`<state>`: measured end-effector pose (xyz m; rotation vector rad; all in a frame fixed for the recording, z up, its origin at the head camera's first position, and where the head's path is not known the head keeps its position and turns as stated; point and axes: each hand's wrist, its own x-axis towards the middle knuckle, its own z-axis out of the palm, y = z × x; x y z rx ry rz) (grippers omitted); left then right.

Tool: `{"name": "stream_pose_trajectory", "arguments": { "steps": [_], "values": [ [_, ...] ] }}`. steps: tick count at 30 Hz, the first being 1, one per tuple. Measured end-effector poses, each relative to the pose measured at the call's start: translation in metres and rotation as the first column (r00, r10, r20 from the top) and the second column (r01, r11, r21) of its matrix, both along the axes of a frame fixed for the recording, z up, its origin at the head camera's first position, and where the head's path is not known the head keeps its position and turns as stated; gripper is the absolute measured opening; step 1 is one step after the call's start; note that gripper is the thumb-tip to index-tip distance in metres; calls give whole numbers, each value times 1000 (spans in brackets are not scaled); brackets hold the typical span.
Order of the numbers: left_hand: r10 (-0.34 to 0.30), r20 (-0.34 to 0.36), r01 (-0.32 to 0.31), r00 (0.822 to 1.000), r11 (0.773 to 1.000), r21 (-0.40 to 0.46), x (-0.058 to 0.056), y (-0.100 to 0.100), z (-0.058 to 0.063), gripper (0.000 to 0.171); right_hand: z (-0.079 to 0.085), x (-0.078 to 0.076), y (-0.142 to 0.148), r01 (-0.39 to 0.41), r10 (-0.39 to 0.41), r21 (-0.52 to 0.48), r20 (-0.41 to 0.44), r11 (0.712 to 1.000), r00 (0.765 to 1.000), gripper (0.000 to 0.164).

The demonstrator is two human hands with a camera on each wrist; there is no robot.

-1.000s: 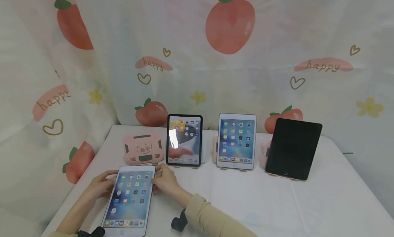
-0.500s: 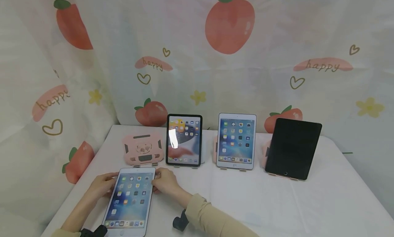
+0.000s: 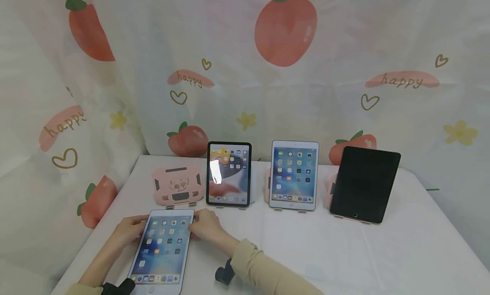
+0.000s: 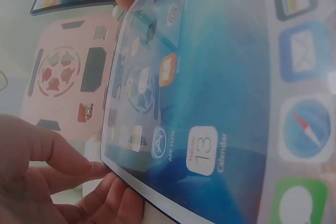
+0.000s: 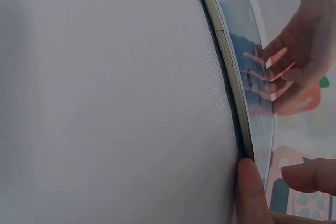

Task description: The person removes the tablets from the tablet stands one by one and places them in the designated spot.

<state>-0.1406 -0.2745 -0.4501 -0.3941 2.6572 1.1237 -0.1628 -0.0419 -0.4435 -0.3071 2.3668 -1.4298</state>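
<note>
A white tablet [image 3: 162, 248] with a lit screen of app icons lies at the table's front left, its top end pointing away from me. My left hand [image 3: 128, 232] holds its upper left side; in the left wrist view, the fingertips [image 4: 107, 195] of that hand meet the tablet's edge. At the upper right side, my right hand [image 3: 208, 226] grips the edge with bent fingers. One finger [image 5: 251, 184] touches the rim in the right wrist view, while another digit stands apart above the glass. Just beyond the tablet stands a pink stand [image 3: 179, 182] with cut-outs, bearing nothing.
Along the back, a black-framed tablet [image 3: 229, 173], a second white tablet [image 3: 294, 176] and a dark-screened tablet [image 3: 365, 185] lean on stands. A white cloth [image 3: 325, 252] covers the table. Black wrist cameras [image 3: 225, 273] sit on the forearms. A printed curtain [image 3: 306, 95] hangs behind.
The held tablet has come slightly toward me, away from the pink stand. My right fingers have drawn down from its top corner, and the left hand has shifted slightly. The other tablets stay put.
</note>
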Motion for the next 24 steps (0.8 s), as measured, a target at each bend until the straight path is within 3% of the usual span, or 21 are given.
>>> {"name": "stream_pose_trajectory", "arguments": {
  "steps": [10,17,24],
  "values": [
    [-42,13,42,999,999,-13,1,-2,4,46,-2,-2,3,-14,14,-1,19,1000,1000,41],
    [-55,-40,55,998,998,3,1,-2,12,44,-2,-2,9,-20,20,3,-3,1000,1000,52],
    [-43,-104,46,994,998,31,-4,6,17,42,3,-4,24,-48,52,31,-107,998,993,34]
  ]
}}
